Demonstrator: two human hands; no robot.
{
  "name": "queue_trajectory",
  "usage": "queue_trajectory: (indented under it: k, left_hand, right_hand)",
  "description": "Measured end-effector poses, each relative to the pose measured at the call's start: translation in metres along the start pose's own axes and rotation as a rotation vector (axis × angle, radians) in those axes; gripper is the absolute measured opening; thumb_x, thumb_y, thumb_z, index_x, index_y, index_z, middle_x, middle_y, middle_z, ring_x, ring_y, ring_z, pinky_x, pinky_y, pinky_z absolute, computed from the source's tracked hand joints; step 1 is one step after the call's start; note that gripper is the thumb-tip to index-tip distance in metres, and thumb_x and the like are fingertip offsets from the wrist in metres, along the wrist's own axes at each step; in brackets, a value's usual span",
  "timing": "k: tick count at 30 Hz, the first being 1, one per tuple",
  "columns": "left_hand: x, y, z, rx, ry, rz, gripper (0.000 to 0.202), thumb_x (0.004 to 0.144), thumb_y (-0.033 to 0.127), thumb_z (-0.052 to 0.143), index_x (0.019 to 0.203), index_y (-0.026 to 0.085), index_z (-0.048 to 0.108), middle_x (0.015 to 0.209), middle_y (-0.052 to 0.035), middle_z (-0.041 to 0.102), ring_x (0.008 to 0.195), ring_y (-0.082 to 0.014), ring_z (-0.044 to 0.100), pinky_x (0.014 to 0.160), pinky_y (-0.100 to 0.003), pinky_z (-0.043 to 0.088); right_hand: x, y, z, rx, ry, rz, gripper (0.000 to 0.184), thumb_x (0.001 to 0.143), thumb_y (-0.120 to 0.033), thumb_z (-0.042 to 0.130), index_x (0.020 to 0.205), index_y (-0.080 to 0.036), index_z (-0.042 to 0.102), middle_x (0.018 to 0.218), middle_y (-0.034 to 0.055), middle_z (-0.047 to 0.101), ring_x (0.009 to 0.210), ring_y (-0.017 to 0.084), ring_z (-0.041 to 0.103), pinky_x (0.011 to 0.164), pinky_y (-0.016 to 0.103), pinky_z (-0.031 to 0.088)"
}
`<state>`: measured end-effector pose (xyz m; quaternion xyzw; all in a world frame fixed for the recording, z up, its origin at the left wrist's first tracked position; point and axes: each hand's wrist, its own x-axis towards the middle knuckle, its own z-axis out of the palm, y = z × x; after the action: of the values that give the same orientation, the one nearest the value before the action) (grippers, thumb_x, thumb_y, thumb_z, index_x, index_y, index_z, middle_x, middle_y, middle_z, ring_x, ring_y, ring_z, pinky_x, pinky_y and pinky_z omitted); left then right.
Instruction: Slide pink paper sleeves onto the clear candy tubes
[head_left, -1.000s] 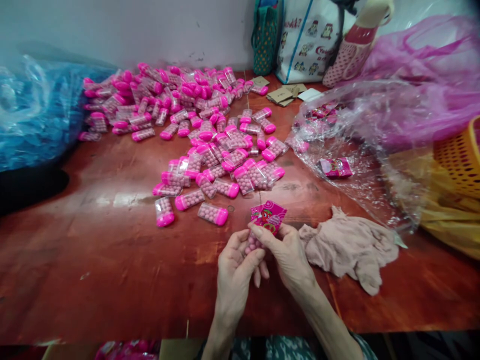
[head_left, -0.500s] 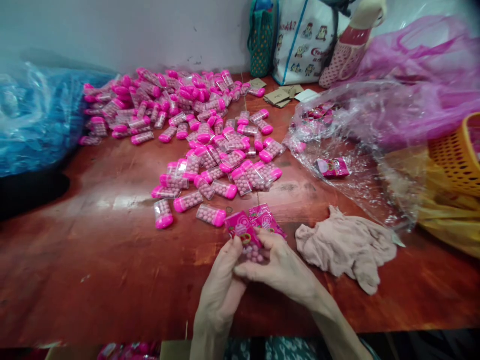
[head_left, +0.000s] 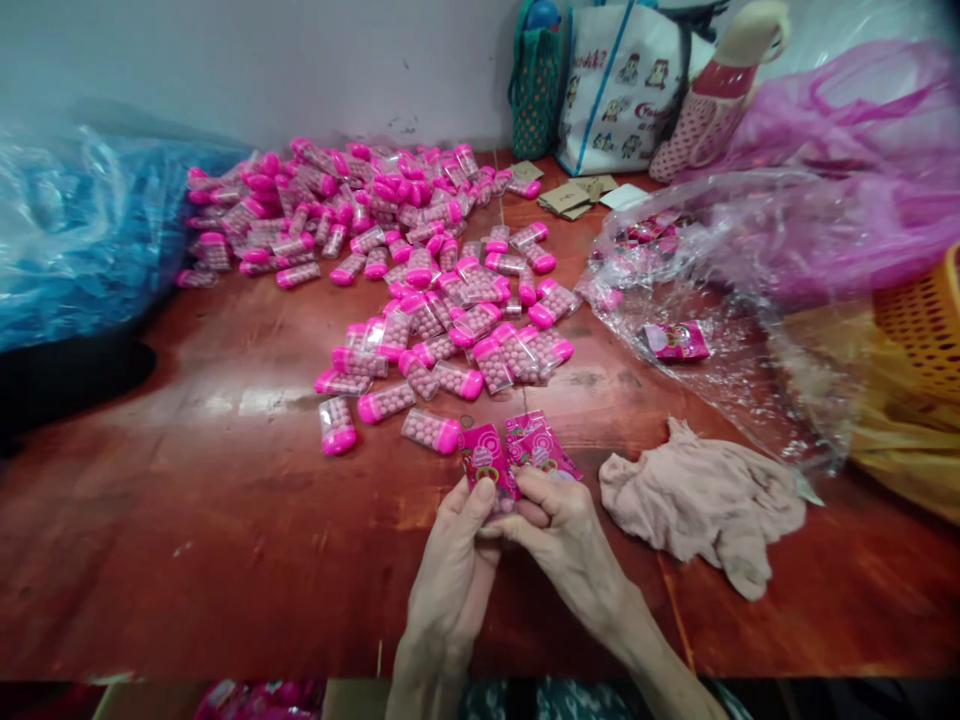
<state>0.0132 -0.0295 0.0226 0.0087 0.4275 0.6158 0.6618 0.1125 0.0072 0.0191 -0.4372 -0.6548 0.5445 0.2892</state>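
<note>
My left hand [head_left: 452, 560] and my right hand [head_left: 564, 540] meet at the near middle of the red-brown table [head_left: 187, 520]. Together they pinch a small clear candy container wrapped in a pink printed label [head_left: 484, 458]; the container itself is mostly hidden under the label and fingers. A small stack of pink labels [head_left: 541, 448] lies on the table just beyond my right fingers. A big heap of clear containers with pink caps and pink candies [head_left: 420, 270] spreads from the table's middle to the far left.
A crumpled beige cloth [head_left: 701, 500] lies right of my hands. A clear plastic bag [head_left: 720, 300] with labelled pieces, a pink bag and an orange basket [head_left: 926, 320] fill the right side. A blue bag [head_left: 67, 230] sits at left. Tote bags [head_left: 622, 90] stand by the wall.
The pink label went from held upright above my hands to laid around the container. My hands moved slightly toward the heap and closed tighter on it.
</note>
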Motion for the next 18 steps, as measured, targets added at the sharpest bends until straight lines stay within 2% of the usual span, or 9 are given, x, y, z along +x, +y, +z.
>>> queue_trajectory:
  k: [6, 10, 13, 18]
  left_hand:
    - [-0.002, 0.002, -0.006, 0.046, -0.058, -0.025, 0.009, 0.077, 0.018, 0.06, 0.083, 0.014, 0.064, 0.06, -0.002, 0.065, 0.058, -0.0119, 0.062, 0.061, -0.022, 0.05]
    - [-0.005, 0.003, -0.016, 0.047, -0.072, -0.029, 0.009, 0.077, 0.019, 0.06, 0.084, 0.015, 0.065, 0.061, -0.0021, 0.066, 0.059, -0.0118, 0.063, 0.064, -0.023, 0.05]
    - [-0.007, 0.003, -0.021, 0.039, -0.071, -0.026, 0.01, 0.075, 0.019, 0.063, 0.084, 0.016, 0.065, 0.063, -0.0017, 0.067, 0.059, -0.0119, 0.063, 0.066, -0.024, 0.05]
    - [-0.004, 0.001, -0.018, 0.042, -0.051, -0.007, 0.016, 0.067, 0.02, 0.07, 0.082, 0.016, 0.067, 0.067, -0.0024, 0.068, 0.061, -0.0132, 0.063, 0.065, -0.024, 0.051]
  right_hand:
    - [0.002, 0.005, 0.001, -0.015, 0.001, -0.114, 0.029, 0.077, -0.02, 0.06, 0.053, -0.017, 0.045, 0.057, -0.0052, 0.043, 0.055, 0.01, 0.039, 0.052, 0.021, 0.029]
    - [0.002, 0.008, 0.003, -0.01, -0.054, -0.167, 0.028, 0.079, -0.021, 0.06, 0.055, -0.017, 0.046, 0.06, -0.0047, 0.044, 0.055, 0.009, 0.04, 0.052, 0.021, 0.03]
    - [0.002, 0.011, 0.005, 0.002, -0.081, -0.185, 0.029, 0.081, -0.022, 0.058, 0.055, -0.017, 0.045, 0.06, -0.0046, 0.044, 0.054, 0.009, 0.041, 0.05, 0.021, 0.03]
    - [0.002, 0.009, 0.007, -0.015, -0.127, -0.217, 0.027, 0.085, -0.023, 0.053, 0.059, -0.017, 0.05, 0.063, -0.0037, 0.047, 0.056, 0.009, 0.045, 0.052, 0.021, 0.033]
